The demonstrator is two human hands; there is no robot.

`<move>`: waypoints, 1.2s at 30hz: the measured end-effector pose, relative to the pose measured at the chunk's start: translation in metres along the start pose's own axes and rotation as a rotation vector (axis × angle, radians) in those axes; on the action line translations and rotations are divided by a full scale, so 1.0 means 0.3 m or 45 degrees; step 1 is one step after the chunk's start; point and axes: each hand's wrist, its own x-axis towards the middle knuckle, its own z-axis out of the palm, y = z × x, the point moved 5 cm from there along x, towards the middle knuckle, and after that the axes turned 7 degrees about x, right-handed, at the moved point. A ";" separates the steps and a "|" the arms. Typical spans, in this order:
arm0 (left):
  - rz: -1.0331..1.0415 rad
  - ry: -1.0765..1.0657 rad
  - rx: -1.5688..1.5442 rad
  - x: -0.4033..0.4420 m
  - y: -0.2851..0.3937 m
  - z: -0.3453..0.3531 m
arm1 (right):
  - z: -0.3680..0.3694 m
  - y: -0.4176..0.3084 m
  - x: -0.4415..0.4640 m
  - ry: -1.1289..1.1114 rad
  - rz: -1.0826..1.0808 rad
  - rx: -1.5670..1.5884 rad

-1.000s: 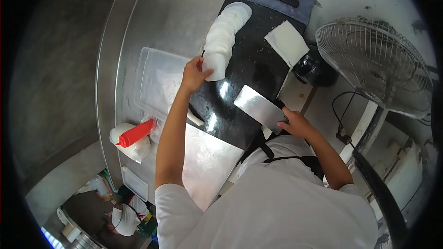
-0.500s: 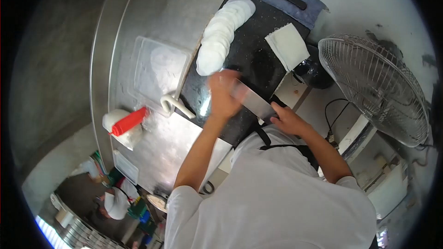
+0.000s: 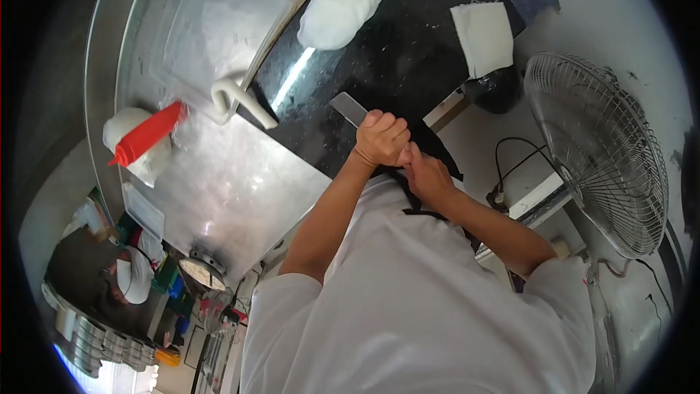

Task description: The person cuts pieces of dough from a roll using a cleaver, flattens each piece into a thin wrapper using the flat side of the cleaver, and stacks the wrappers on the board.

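A flat, broad-bladed cleaver [image 3: 348, 109] slants over the black board [image 3: 408, 51], its squared end jutting out past my left hand. My left hand [image 3: 383, 136] is closed in a fist around the blade. Right against it, nearer my body, my right hand [image 3: 429, 176] is closed at the handle end; the handle itself is hidden. Beyond the hands, thin white round wrappers [image 3: 339, 11] lie overlapping in a long row on the board. A folded white cloth [image 3: 483, 38] rests at the board's right edge.
A bent white pipe [image 3: 244, 102], a clear plastic tray [image 3: 211, 29] and a red squeeze bottle [image 3: 149, 133] are on the steel counter [image 3: 226, 182] at left. A wire-caged fan [image 3: 601, 153] stands close on the right. Another person [image 3: 133, 275] is at lower left.
My left hand has slid from the blade's far end down beside my right hand. Both hands and the cleaver sit closer to my body. The view has shifted.
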 end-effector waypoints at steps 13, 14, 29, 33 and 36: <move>-0.149 0.106 0.070 -0.125 -0.036 -0.115 | 0.133 -0.118 0.042 -0.151 -0.030 -0.084; -0.161 0.111 0.068 -0.116 -0.036 -0.103 | 0.096 -0.112 0.048 -0.091 -0.037 -0.132; 0.096 0.330 -0.083 0.226 -0.029 0.117 | -0.244 -0.032 0.131 0.179 0.086 -0.340; 0.011 0.368 0.051 0.001 -0.035 -0.018 | 0.008 -0.071 0.090 -0.060 0.033 -0.238; 0.020 0.318 0.050 0.005 -0.035 -0.022 | -0.010 -0.098 0.083 -0.071 0.090 -0.282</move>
